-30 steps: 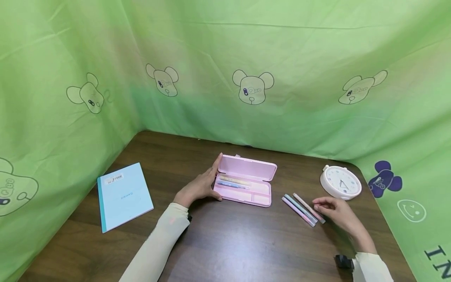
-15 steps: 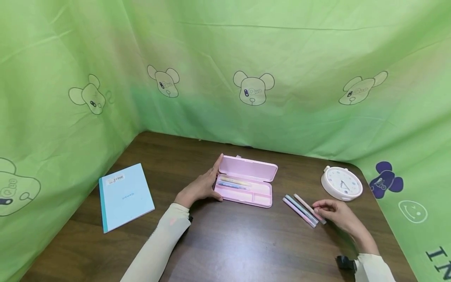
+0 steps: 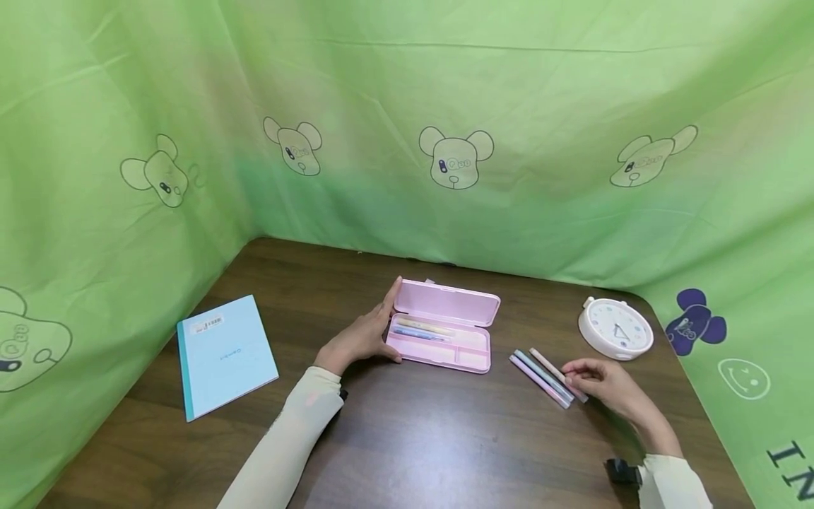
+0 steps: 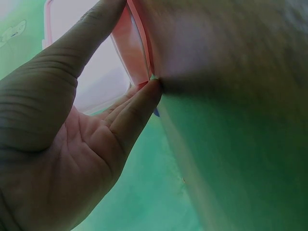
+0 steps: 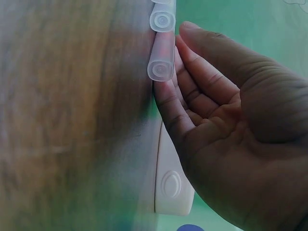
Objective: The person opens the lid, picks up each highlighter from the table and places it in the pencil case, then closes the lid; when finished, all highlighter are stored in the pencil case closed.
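My left hand (image 3: 362,336) spans the left end of an opened pink pencil case (image 3: 448,302), its thumb at the front corner and its fingers against the raised lid. Those fingers look straight beside the case wall (image 4: 132,48) in the left wrist view. A yellowish pen (image 3: 422,325) and a blue pen (image 3: 420,335) lie in the case's rear compartment. To the right, my right hand (image 3: 607,385) has its fingertips right at a pinkish pen (image 3: 550,362), which lies on the table beside a grey-blue pen (image 3: 540,367) and a lilac pen (image 3: 534,375). Clear pen ends (image 5: 161,67) show close to the fingers.
A white round alarm clock (image 3: 615,329) lies behind my right hand. Off to the left is a light blue notebook (image 3: 225,360). Green printed cloth (image 3: 362,205) hangs around the back and sides of the brown wooden table (image 3: 407,438).
My right hand has shifted slightly to bring its fingertips to the pinkish pen. The left hand, the pencil case and the pens look the same.
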Tool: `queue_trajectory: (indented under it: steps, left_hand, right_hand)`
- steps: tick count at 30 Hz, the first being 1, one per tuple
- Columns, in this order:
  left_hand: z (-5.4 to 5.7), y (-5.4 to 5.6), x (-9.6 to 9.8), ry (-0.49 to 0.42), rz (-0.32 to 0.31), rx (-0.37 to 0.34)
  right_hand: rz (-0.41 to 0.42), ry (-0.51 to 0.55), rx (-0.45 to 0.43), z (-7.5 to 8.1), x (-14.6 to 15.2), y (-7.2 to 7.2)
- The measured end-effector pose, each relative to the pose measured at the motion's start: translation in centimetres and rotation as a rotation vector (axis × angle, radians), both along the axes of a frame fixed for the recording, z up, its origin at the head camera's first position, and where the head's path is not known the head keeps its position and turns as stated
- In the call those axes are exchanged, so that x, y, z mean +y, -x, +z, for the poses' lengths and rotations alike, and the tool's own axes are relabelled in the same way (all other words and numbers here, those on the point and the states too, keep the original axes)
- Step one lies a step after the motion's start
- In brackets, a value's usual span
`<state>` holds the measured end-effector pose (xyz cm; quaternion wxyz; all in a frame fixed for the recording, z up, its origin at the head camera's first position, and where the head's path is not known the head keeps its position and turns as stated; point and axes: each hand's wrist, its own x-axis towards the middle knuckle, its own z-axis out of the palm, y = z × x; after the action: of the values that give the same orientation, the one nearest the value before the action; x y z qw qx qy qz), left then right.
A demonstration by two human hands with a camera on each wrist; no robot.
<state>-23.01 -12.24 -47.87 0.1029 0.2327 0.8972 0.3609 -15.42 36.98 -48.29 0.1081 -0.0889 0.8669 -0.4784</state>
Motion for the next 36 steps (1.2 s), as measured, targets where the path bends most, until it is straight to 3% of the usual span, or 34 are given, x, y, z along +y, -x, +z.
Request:
queue_trajectory:
  steps: [5, 8, 14, 16, 18, 24, 25, 31, 33, 36]
  left_hand:
    - [-2.4, 1.3, -0.5, -0.002, -0.017, 0.05]
    - [-2.5, 1.4, -0.5, -0.019, -0.024, 0.044]
    - [-1.7, 1.0, -0.4, -0.007, -0.012, 0.044]
    - [-0.8, 0.5, -0.2, -0.022, -0.01, 0.015]
    - [-0.8, 0.6, -0.2, -0.029, -0.01, 0.004]
    - [-3.3, 1.7, -0.6, -0.008, 0.002, 0.039]
    - [-3.2, 1.5, -0.6, -0.007, 0.002, 0.04]
    - [0.9, -0.7, 0.1, -0.005, 0.004, -0.008]
    - [1.2, -0.8, 0.2, 0.004, 0.006, -0.014]
    - [-0.3, 0.1, -0.1, 0.007, 0.0, 0.022]
  right_hand:
    - [0.021, -0.008, 0.001, 0.2, -0.1, 0.0]
    - [0.023, -0.018, 0.005, 0.2, -0.1, 0.0]
    - [-0.007, -0.041, 0.013, 0.3, -0.4, 0.0]
    - [-0.01, -0.039, 0.017, 0.3, -0.4, 0.0]
    - [-0.007, -0.042, 0.024, 0.3, -0.5, 0.0]
    - [-0.011, -0.067, 0.033, 0.0, -0.6, 0.1]
    - [-0.011, -0.078, 0.04, 0.0, -0.6, 0.1]
    - [-0.024, -0.122, 0.073, 0.1, -0.7, 0.1]
    - [-0.03, -0.114, 0.071, 0.2, -0.8, 0.0]
    - [-0.041, -0.108, 0.076, 0.3, -0.8, -0.1]
